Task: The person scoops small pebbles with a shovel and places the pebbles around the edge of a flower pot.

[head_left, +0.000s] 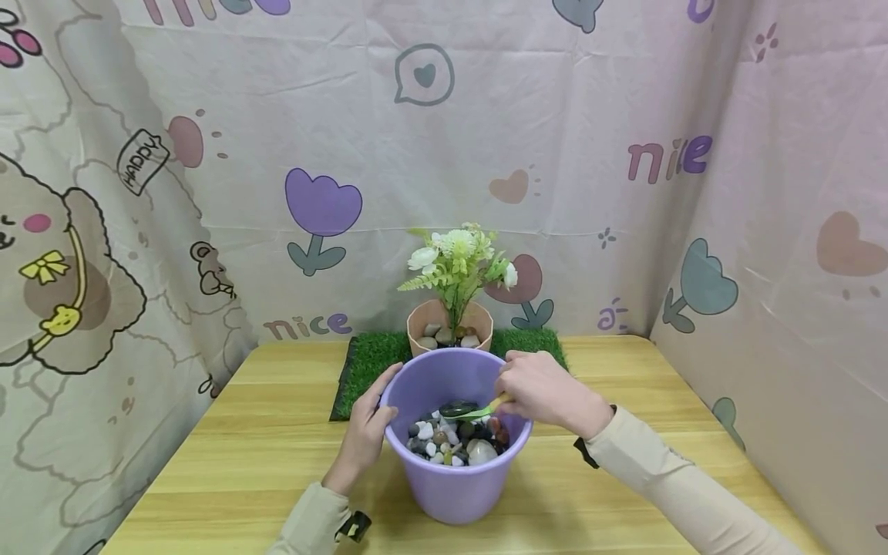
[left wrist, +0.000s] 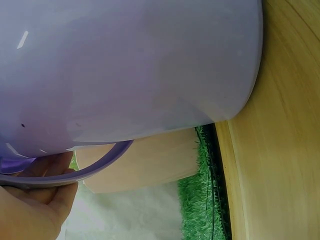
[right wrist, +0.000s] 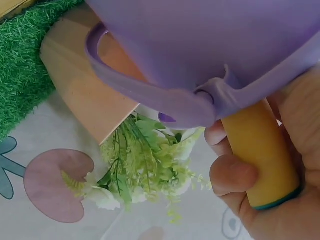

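Note:
A purple bucket (head_left: 456,493) stands upright on the wooden table, partly filled with pebbles (head_left: 447,439) in white, black, grey and reddish tones. My left hand (head_left: 364,424) grips its left rim, and in the left wrist view the fingers curl around the purple band at the top. Over the right side of the bucket, my right hand (head_left: 544,391) holds a small trowel with a green blade (head_left: 479,414). Its yellow handle (right wrist: 262,155) lies inside the curled fingers in the right wrist view. A large dark stone (head_left: 458,408) shows at the blade, inside the bucket.
Behind the bucket, a peach flowerpot (head_left: 416,322) with stones and white flowers (head_left: 458,247) stands on a green artificial-grass mat (head_left: 375,366). A printed cloth (head_left: 444,139) hangs at the back and sides of the wooden table (head_left: 243,447). The bucket's handle (right wrist: 150,92) hangs down outside.

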Action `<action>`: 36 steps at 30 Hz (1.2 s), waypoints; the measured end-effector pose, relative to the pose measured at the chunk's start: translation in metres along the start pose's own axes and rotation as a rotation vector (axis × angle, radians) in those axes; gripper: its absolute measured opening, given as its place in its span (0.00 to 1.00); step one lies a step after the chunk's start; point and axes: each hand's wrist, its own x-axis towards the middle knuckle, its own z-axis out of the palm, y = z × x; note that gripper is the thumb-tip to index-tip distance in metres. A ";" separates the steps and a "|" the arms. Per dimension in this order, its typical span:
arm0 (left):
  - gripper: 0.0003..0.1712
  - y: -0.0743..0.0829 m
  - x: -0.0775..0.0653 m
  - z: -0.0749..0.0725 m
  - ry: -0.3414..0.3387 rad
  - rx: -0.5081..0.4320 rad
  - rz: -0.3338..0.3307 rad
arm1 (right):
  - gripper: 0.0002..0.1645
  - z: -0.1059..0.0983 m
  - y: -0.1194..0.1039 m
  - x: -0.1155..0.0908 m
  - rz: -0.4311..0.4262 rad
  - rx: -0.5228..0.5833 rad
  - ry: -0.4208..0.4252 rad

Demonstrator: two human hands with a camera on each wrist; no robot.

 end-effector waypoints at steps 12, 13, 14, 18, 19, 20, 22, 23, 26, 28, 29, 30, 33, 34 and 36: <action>0.38 0.004 -0.001 0.000 -0.001 0.001 -0.020 | 0.08 0.005 -0.004 0.003 0.017 -0.058 0.020; 0.38 0.004 -0.001 0.000 -0.001 0.002 -0.022 | 0.08 0.005 -0.004 0.003 0.015 -0.058 0.021; 0.38 0.004 -0.001 0.000 0.000 0.003 -0.024 | 0.08 0.005 -0.003 0.003 0.014 -0.056 0.024; 0.38 0.004 -0.002 0.000 -0.004 0.002 -0.019 | 0.07 0.007 -0.002 0.004 0.011 -0.049 0.041; 0.38 0.004 -0.002 0.000 -0.004 0.002 -0.018 | 0.06 0.008 -0.001 0.005 0.014 -0.044 0.044; 0.38 0.004 -0.002 0.000 -0.004 0.003 -0.019 | 0.06 0.008 -0.001 0.005 0.013 -0.039 0.049; 0.38 0.004 -0.002 -0.001 -0.004 0.006 -0.023 | 0.05 0.009 0.000 0.006 0.013 -0.031 0.055; 0.38 0.004 -0.002 -0.001 -0.002 0.008 -0.026 | 0.05 0.010 0.000 0.006 0.012 -0.026 0.059; 0.38 0.004 -0.003 -0.001 0.000 0.019 -0.030 | 0.06 0.012 0.000 0.007 0.018 -0.006 0.061; 0.38 0.003 -0.003 -0.001 0.002 0.021 -0.028 | 0.06 0.013 -0.002 0.008 0.043 0.010 0.057; 0.38 0.003 -0.003 -0.001 0.002 0.021 -0.027 | 0.06 0.014 -0.003 0.008 0.060 0.017 0.054; 0.38 0.003 -0.003 -0.001 0.001 0.018 -0.026 | 0.06 0.015 -0.004 0.008 0.083 0.027 0.050; 0.38 0.004 -0.002 -0.001 -0.003 0.005 -0.026 | 0.06 0.017 -0.008 0.009 0.158 0.037 0.038; 0.38 0.004 -0.002 -0.001 -0.005 0.003 -0.025 | 0.06 0.018 -0.009 0.009 0.179 0.038 0.035; 0.38 0.004 -0.002 -0.001 -0.008 0.001 -0.025 | 0.05 0.018 -0.011 0.010 0.212 0.037 0.031</action>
